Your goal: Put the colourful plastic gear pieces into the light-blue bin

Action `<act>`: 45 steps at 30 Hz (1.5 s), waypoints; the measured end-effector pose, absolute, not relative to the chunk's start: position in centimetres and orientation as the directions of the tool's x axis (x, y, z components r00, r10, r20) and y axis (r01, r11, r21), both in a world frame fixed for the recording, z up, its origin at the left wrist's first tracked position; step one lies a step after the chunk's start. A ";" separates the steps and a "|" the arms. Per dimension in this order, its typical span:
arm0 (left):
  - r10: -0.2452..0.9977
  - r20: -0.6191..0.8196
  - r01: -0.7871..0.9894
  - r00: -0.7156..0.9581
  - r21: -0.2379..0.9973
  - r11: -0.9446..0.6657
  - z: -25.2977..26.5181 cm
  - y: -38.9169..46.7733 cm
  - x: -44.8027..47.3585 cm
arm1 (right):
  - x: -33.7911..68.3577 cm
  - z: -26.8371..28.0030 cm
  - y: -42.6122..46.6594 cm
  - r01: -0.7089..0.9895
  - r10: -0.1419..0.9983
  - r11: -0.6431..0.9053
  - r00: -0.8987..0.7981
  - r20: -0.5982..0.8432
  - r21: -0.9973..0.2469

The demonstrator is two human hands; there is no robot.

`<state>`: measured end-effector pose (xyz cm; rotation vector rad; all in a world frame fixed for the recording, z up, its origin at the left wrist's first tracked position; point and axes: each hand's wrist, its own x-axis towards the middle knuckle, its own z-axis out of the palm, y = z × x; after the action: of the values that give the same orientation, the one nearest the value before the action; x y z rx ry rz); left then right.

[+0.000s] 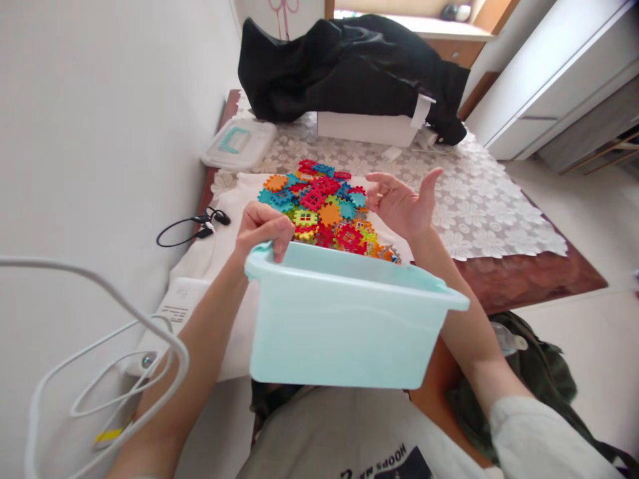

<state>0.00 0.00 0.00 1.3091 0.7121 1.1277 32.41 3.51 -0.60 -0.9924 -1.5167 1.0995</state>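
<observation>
"HOOPS" legible upside down on shirt (379,459). Left hand (263,229) clamped on bin (344,326) rim, long axis left-right, tipped toward blocks (324,209); right hand (403,203) spread open.

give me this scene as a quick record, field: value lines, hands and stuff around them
left hand: grips the rim of the light blue plastic bin at its left corner, fingers curled over the edge
right hand: open, palm up, above the right edge of the toy pile, holding nothing
bin: held near the body in front of the table, inside not visible
toy pile: colourful interlocking plastic tiles heaped on a white cloth
table: covered with a lace cloth
behind the pile: white box under a black garment, bin lid at left
left edge: black earphones
</observation>
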 end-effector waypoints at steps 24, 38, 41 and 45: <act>0.647 -0.049 0.149 0.761 0.984 -0.100 3.4 0.3 -1.2 | 30.9 -0.6 2.7 0.397 0.560 0.440 -0.823 -0.100 -0.806; 0.673 -0.212 0.245 0.709 0.968 0.047 4.3 -0.1 -0.3 | 31.3 1.1 1.7 0.281 0.663 0.236 -0.746 -0.057 -0.930; 0.632 -0.249 0.287 0.734 0.957 0.043 3.9 0.3 -0.4 | 31.4 0.7 2.1 0.184 0.665 0.261 -0.746 0.038 -0.948; 0.677 -0.239 0.295 0.696 0.955 0.033 3.9 0.2 -0.1 | 31.7 -1.2 3.6 0.268 0.901 0.335 -0.373 0.223 -0.903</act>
<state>-0.15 0.20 3.86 1.5581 0.8228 0.3514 31.67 3.59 -1.17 -1.0332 -1.8337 1.0432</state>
